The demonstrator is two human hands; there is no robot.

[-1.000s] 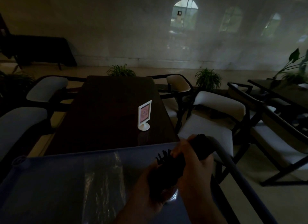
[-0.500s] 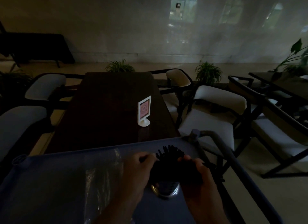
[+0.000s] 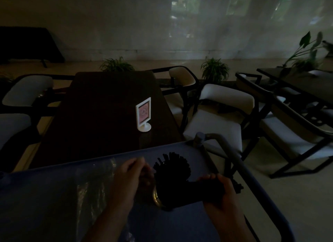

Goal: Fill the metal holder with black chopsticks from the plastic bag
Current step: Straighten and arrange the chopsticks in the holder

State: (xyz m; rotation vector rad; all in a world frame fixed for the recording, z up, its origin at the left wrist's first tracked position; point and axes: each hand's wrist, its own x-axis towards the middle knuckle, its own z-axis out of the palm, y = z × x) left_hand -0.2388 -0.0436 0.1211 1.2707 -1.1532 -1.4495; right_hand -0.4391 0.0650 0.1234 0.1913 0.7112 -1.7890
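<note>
The metal holder (image 3: pixel 156 196) stands on the grey cart top; only a shiny, brass-tinted curve of its side shows in the dim light. Black chopsticks (image 3: pixel 172 167) pack it, their ends fanning out above in a dense tuft. A second dark bundle of chopsticks (image 3: pixel 207 188) lies roughly level just to the right of the holder. The clear plastic bag (image 3: pixel 93 193) lies crumpled and flat on the cart top, left of the holder.

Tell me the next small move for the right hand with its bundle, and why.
Probably tip the bundle of black chopsticks upright and slide it into the metal holder. The right hand grips that bundle lying sideways beside the holder, which already bristles with chopsticks, while the left hand rests against the holder's other side.
</note>
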